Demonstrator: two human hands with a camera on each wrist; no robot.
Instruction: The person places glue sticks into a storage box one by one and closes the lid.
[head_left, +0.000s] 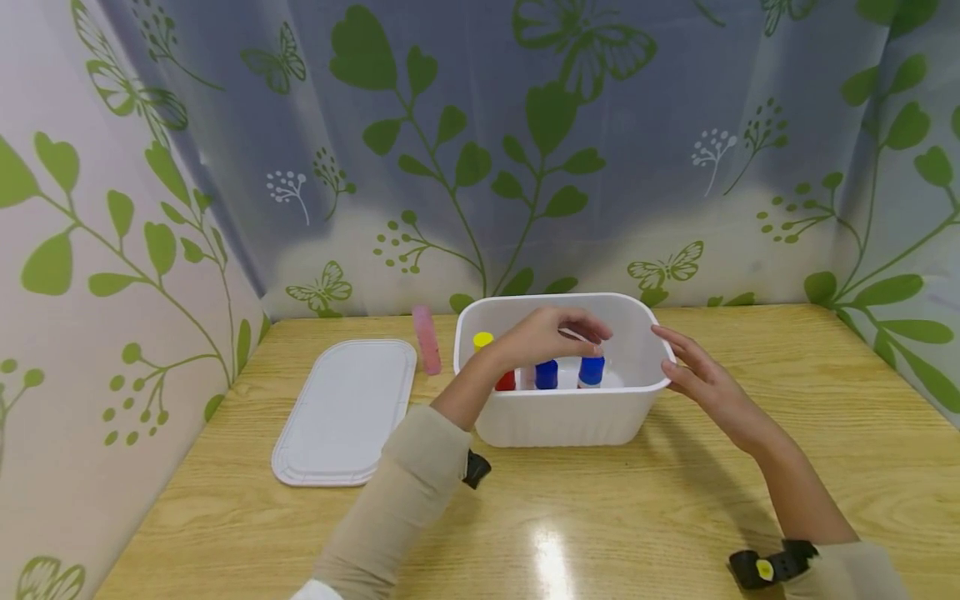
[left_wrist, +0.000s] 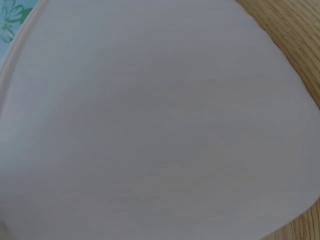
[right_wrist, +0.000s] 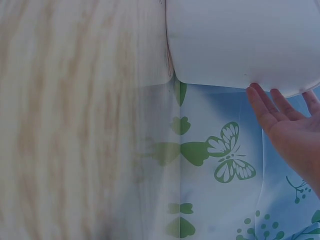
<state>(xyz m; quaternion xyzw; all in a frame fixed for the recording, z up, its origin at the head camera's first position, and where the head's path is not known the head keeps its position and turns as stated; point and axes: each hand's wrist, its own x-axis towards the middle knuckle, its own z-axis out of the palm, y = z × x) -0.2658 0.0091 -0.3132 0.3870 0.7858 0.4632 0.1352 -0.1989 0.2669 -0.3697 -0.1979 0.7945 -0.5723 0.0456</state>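
Note:
A white plastic bin (head_left: 562, 421) stands on the table. Inside it are two blue bottles, one (head_left: 591, 372) to the right and another (head_left: 547, 375) near the middle, plus a red bottle (head_left: 506, 382) and a yellow cap (head_left: 483, 340) at the left. My left hand (head_left: 551, 333) reaches over the front rim, its fingertips right at the top of the right-hand blue bottle. At the bin's right end my right hand (head_left: 705, 383) touches the rim with extended fingers. The right wrist view shows these straight fingers (right_wrist: 265, 107) against the bin's edge.
A white lid (head_left: 345, 412) lies flat on the wooden table (head_left: 600, 517), left of the bin. Between them, farther back, is a pink strip-like object (head_left: 426, 339). A curtain (head_left: 480, 167) with leaves and butterflies hangs behind the table. The bin's wall (left_wrist: 160, 120) fills the left wrist view.

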